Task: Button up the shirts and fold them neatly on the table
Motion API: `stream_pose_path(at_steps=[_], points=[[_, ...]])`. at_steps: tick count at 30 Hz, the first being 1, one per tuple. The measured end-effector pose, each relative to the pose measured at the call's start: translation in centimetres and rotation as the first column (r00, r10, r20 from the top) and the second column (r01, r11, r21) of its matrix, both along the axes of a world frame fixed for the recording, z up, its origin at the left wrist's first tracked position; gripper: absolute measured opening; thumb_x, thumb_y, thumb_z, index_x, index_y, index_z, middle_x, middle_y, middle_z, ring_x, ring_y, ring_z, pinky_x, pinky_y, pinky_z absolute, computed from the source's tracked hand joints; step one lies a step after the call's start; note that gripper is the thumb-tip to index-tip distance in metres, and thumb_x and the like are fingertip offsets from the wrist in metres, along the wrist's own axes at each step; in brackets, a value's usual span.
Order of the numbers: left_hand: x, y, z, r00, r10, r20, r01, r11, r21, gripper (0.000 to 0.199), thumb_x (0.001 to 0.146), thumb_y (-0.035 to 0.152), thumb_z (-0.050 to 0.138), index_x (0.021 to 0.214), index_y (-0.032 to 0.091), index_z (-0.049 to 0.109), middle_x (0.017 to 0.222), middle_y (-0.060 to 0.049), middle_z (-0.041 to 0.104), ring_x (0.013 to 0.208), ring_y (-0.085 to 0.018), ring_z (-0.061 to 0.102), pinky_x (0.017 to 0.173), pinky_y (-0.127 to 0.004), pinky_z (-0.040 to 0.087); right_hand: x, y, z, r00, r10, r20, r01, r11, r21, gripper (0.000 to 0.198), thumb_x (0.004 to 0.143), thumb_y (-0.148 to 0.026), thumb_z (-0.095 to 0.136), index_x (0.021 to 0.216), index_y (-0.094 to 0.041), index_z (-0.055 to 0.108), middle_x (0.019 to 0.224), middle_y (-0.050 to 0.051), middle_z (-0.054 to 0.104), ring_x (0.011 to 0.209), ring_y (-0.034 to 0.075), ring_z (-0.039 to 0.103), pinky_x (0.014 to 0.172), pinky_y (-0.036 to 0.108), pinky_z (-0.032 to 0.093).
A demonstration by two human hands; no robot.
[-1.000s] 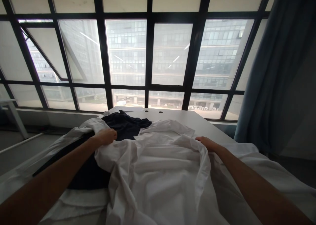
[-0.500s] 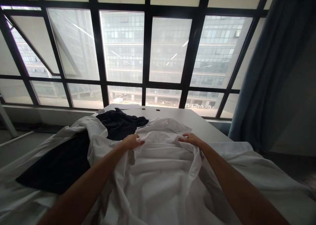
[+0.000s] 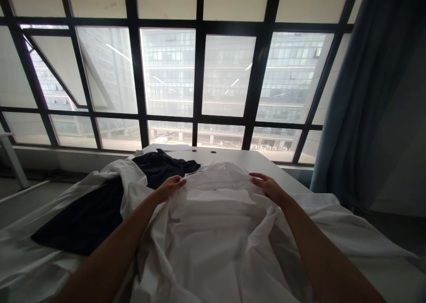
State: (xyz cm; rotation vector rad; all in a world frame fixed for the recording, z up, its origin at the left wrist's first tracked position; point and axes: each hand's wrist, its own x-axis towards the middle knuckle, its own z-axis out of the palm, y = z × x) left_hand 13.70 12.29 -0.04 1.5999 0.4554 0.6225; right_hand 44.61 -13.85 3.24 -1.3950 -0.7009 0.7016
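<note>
The left hand's grip [image 3: 171, 186] is closed on the far left edge of the white cloth [image 3: 213, 241], fingertips pinched together. The right hand [image 3: 270, 187] has its fingers at the far right edge; whether that grip is closed on the fabric I cannot tell. The cloth lies between the forearms, creased, running from the hands to the near edge of view. Just left of it are a dark panel [image 3: 84, 221] among more white folds and, farther off, a crumpled dark cloth [image 3: 164, 167]. The white desk [image 3: 269, 166] extends far, towards gridded windows [image 3: 166, 72]; a blue curtain [image 3: 353, 103] hangs right.
</note>
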Motion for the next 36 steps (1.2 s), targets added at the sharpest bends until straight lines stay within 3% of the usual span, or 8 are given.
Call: stream_pose_path(at_steps=[6,12,16,19,24,28,31,36], points=[[-2.9,0.8,1.7,0.993,-0.055,0.100,0.070,0.985,-0.158,0.050,0.053,0.040,0.088,0.083,0.016,0.055,0.066,0.005,0.052,0.051,-0.005,0.048,0.047,-0.016,0.038,0.7,-1.6,0.6,0.998,-0.023,-0.062,0.025,0.999,0.039,0.042,0.074,-0.025,0.075,0.113,-0.019,0.062,0.091,0.006,0.073,0.075,0.020,0.069,0.067,0.031,0.059],[-2.7,1.8,0.5,0.992,0.117,0.052,-0.109,0.985,-0.135,0.052,0.048,0.043,0.088,0.078,0.017,0.054,0.061,0.007,0.052,0.047,-0.006,0.047,0.043,-0.017,0.038,1.9,-1.8,0.5,0.994,-0.043,-0.101,0.034,0.995,-0.090,0.036,0.073,-0.023,0.074,0.107,-0.018,0.064,0.086,0.006,0.072,0.071,0.020,0.067,0.065,0.031,0.057],[-1.8,2.5,-0.4,0.932,0.327,-0.155,-0.307,0.941,0.139,0.047,0.051,0.048,0.083,0.075,0.016,0.057,0.060,0.004,0.056,0.047,-0.009,0.049,0.042,-0.019,0.038,2.6,-1.3,-0.4,0.980,-0.194,-0.042,0.177,0.950,-0.259,0.033,0.071,-0.021,0.072,0.102,-0.014,0.068,0.072,0.005,0.070,0.058,0.018,0.064,0.058,0.030,0.055],[-1.3,2.4,-0.1,0.890,0.406,-0.209,-0.283,0.850,0.445,0.041,0.060,0.051,0.076,0.077,0.016,0.065,0.067,-0.001,0.063,0.055,-0.013,0.056,0.049,-0.022,0.043,3.0,-1.1,-1.2,0.949,-0.290,0.125,0.313,0.911,-0.269,0.028,0.069,-0.024,0.073,0.095,-0.015,0.070,0.072,0.006,0.071,0.060,0.018,0.063,0.055,0.028,0.053],[-0.4,0.7,0.3,0.885,0.344,-0.313,-0.026,0.708,0.706,0.047,0.074,0.053,0.064,0.100,0.016,0.072,0.094,-0.008,0.072,0.084,-0.022,0.066,0.074,-0.027,0.049,3.2,-1.5,-0.9,0.943,0.021,0.332,0.122,0.907,-0.404,0.048,0.071,-0.052,0.072,0.101,-0.014,0.071,0.099,0.013,0.073,0.083,0.023,0.067,0.068,0.029,0.054],[0.4,-0.8,-0.6,0.856,0.330,-0.398,0.106,0.642,0.760,0.053,0.075,0.046,0.066,0.120,0.017,0.065,0.109,-0.009,0.070,0.094,-0.024,0.065,0.080,-0.027,0.047,3.0,-2.0,0.1,0.803,0.286,0.523,0.100,0.800,-0.591,0.069,0.059,-0.064,0.076,0.108,-0.016,0.072,0.119,0.015,0.066,0.103,0.030,0.063,0.087,0.035,0.051],[0.8,-1.1,-1.0,0.853,0.296,-0.430,0.179,0.607,0.774,0.034,0.079,0.039,0.060,0.103,0.020,0.073,0.094,-0.006,0.073,0.086,-0.022,0.066,0.075,-0.026,0.047,2.6,-2.0,0.3,0.684,0.440,0.583,0.098,0.736,-0.670,0.078,0.051,-0.061,0.080,0.116,-0.020,0.070,0.129,0.013,0.060,0.113,0.031,0.058,0.094,0.037,0.046],[0.3,-0.9,0.2,0.910,0.318,-0.265,0.022,0.601,0.799,0.023,0.082,0.032,0.056,0.085,0.018,0.073,0.082,-0.006,0.072,0.076,-0.020,0.065,0.071,-0.025,0.045,1.9,-1.5,0.2,0.557,0.483,0.676,0.191,0.717,-0.670,0.041,0.061,-0.046,0.078,0.090,-0.017,0.076,0.094,0.009,0.072,0.090,0.026,0.063,0.079,0.031,0.047]])
